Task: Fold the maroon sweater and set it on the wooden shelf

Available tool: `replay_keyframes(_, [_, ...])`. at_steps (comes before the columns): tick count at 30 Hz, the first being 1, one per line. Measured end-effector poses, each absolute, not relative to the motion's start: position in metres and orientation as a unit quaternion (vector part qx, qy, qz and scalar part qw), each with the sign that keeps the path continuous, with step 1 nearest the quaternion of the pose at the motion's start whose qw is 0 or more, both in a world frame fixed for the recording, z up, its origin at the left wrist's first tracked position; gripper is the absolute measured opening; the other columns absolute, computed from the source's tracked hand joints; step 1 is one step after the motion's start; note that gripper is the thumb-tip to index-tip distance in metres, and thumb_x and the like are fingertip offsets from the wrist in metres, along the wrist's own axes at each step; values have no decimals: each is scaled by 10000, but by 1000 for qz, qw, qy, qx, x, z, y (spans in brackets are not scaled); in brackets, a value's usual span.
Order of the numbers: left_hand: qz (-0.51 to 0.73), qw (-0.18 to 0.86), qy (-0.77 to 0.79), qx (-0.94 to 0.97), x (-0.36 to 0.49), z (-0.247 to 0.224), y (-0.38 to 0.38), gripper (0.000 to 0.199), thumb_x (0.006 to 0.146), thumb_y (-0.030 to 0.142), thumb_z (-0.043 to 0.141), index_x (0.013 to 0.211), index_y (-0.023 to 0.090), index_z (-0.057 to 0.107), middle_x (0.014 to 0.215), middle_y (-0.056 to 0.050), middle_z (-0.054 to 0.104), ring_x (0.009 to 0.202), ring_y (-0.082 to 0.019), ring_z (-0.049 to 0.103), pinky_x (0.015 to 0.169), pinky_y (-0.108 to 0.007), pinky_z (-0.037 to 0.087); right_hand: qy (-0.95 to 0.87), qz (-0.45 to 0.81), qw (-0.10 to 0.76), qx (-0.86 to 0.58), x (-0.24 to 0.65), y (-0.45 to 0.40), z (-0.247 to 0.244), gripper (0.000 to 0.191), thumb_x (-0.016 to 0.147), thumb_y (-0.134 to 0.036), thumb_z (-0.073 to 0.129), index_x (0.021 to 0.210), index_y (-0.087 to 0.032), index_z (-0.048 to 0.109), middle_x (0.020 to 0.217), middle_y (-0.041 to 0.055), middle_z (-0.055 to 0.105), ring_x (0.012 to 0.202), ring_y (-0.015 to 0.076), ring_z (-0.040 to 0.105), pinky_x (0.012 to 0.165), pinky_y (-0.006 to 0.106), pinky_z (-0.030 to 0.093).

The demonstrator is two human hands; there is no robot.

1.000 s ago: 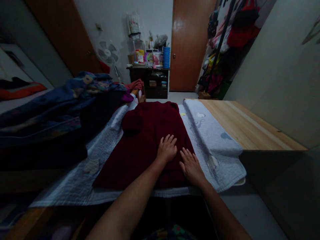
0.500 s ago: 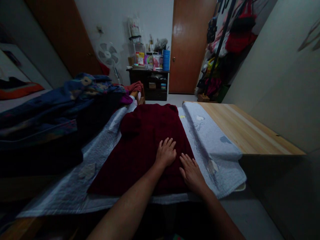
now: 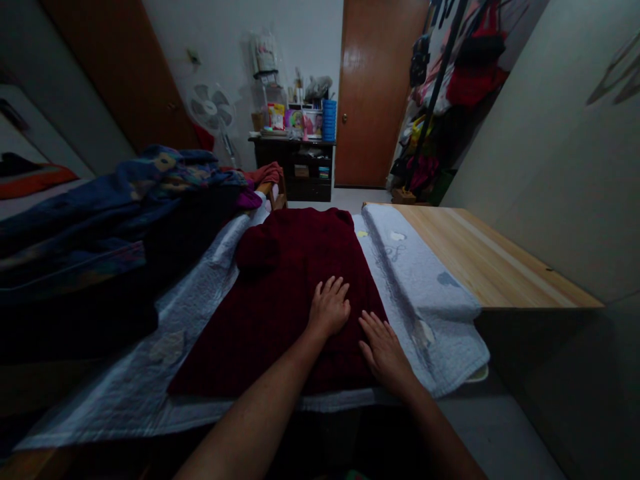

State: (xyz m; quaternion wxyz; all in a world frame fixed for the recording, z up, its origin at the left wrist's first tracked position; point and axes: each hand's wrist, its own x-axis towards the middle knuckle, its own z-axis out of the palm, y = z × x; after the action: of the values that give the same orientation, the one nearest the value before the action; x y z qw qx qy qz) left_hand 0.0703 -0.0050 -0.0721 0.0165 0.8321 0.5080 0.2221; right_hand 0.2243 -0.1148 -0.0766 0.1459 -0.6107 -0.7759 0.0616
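Note:
A dark red garment (image 3: 280, 320) with a short sleeve at its left lies spread on a light grey quilted cover (image 3: 200, 300). Flat on its lower right part rests my left hand (image 3: 330, 308), fingers stretched out and slightly apart. My right hand (image 3: 386, 350) lies near the garment's right edge, also palm down with fingers extended. Neither hand grips the cloth. The exact kind of garment is hard to make out in the dim light.
Blue patterned and black clothes (image 3: 165, 200) are heaped on the left. A bare wooden board (image 3: 490, 253) extends at the right. Farther back stand a fan (image 3: 213, 107), a dark cabinet (image 3: 293, 167) and a brown door (image 3: 370, 93). Bags (image 3: 475, 67) hang at the upper right.
The view has shifted slightly, so the scene sits a little farther left. Both hands stay on the red garment in nearly the same place, and the cloth looks unchanged.

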Motion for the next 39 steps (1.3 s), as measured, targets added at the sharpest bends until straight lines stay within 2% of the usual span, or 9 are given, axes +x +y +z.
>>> replay_keyframes(7, [223, 17, 508, 832, 71, -72, -5, 450, 884, 295, 456, 1329, 252, 510, 1464, -38, 441, 1380, -234, 315, 1146, -473, 206, -780, 133, 197, -579, 238, -126, -64, 416, 899, -239, 438, 1296, -185, 551, 1408, 93, 498, 1330, 218, 418, 1087, 419, 366])
replay_keyframes(11, [221, 16, 504, 835, 71, -72, -4, 458, 877, 318, 473, 1326, 240, 512, 1464, -51, 440, 1379, -246, 312, 1141, -488, 209, -750, 207, 203, -595, 245, -110, -36, 334, 930, -277, 388, 1042, -205, 695, 1033, 67, 722, 975, 197, 668, 892, 323, 507])
replay_keyframes(13, [219, 19, 505, 835, 70, -72, -4, 470, 872, 329, 483, 1331, 231, 507, 1462, -56, 442, 1380, -248, 309, 1144, -491, 201, -735, 190, 225, -610, 246, -91, -30, 344, 928, -267, 370, 1005, -207, 700, 940, 60, 729, 871, 194, 679, 839, 321, 520])
replay_keyframes(17, [217, 33, 509, 832, 71, -71, -5, 469, 871, 318, 484, 1335, 250, 498, 1455, -44, 453, 1380, -235, 310, 1158, -486, 172, -714, 75, 296, -630, 241, -45, -47, 441, 900, -182, 328, 1280, -136, 548, 1326, 127, 563, 1237, 211, 507, 1052, 386, 398])
replay_keyframes(20, [223, 43, 528, 818, 71, -69, -6, 450, 863, 318, 505, 1310, 266, 515, 1466, -53, 434, 1392, -260, 284, 1156, -545, 116, -713, 41, 241, -657, 233, -26, -72, 487, 902, -216, 375, 1351, -50, 462, 1457, 183, 407, 1368, 249, 346, 1107, 423, 318])
replay_keyframes(23, [267, 69, 613, 740, 64, -67, -5, 496, 827, 320, 562, 1311, 237, 496, 1520, -108, 324, 1416, -332, 205, 1122, -616, 132, -725, 42, 183, -663, 229, -23, -87, 538, 915, -297, 416, 1394, -52, 410, 1511, 176, 314, 1411, 275, 252, 1106, 450, 298])
replay_keyframes(26, [344, 170, 667, 639, 50, -67, 2, 591, 802, 296, 593, 1353, 190, 408, 1515, -166, 274, 1405, -332, 247, 1113, -534, 262, -733, 46, 157, -661, 229, -26, -89, 567, 924, -332, 410, 1420, -61, 374, 1529, 162, 280, 1424, 274, 218, 1106, 459, 288])
replay_keyframes(32, [442, 454, 643, 429, 25, -60, 4, 754, 760, 225, 668, 1383, 178, 247, 1347, -197, 473, 1156, -244, 574, 955, -404, 480, -725, 51, 159, -668, 231, -28, -86, 589, 924, -347, 403, 1437, -64, 343, 1529, 152, 288, 1425, 252, 218, 1115, 430, 278])
replay_keyframes(39, [445, 627, 528, 360, 31, -46, -25, 451, 694, 175, 727, 1080, 167, 493, 1055, -111, 689, 902, -204, 684, 857, -372, 544, -725, 54, 189, -660, 233, -28, -91, 560, 924, -335, 404, 1416, -70, 376, 1510, 160, 325, 1416, 245, 242, 1120, 429, 279])
